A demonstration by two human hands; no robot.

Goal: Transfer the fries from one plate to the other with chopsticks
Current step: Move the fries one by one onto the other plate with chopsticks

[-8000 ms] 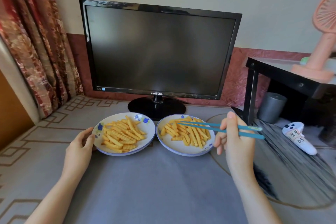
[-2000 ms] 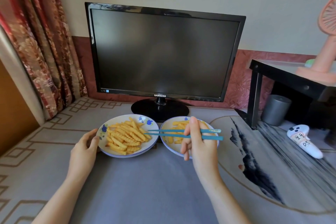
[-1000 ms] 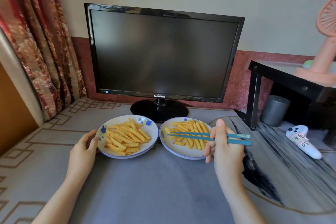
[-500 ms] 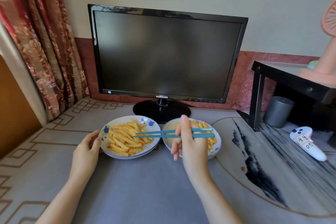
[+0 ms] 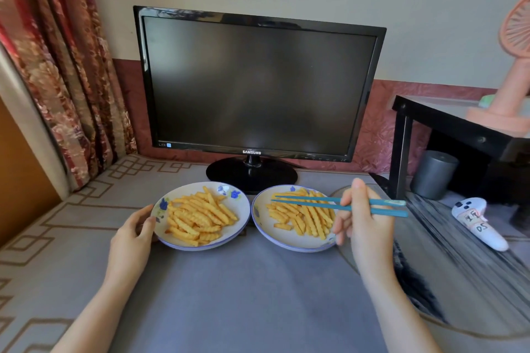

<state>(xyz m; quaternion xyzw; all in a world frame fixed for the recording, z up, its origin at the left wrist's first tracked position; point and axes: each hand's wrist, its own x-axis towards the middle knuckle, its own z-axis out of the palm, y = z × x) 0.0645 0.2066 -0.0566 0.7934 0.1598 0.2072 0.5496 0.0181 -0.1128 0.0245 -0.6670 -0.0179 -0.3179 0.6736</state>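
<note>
Two white plates with blue flowers sit side by side in front of the monitor. The left plate (image 5: 241,218) holds a heap of crinkle fries (image 5: 199,216). The right plate (image 5: 259,219) holds fewer fries (image 5: 304,216). My right hand (image 5: 365,223) grips a pair of teal chopsticks (image 5: 309,202), whose tips hover over the far left part of the right plate with no fry between them. My left hand (image 5: 133,233) holds the left plate by its near left rim.
A black Samsung monitor (image 5: 255,86) stands just behind the plates. To the right are a black shelf (image 5: 447,123) with a pink fan (image 5: 513,71), a grey cup (image 5: 434,175) and a white controller (image 5: 477,222). A curtain (image 5: 60,66) hangs at left.
My right hand has swung the chopsticks back right, from over the left plate to over the right plate. My left hand has kept its hold on the left plate.
</note>
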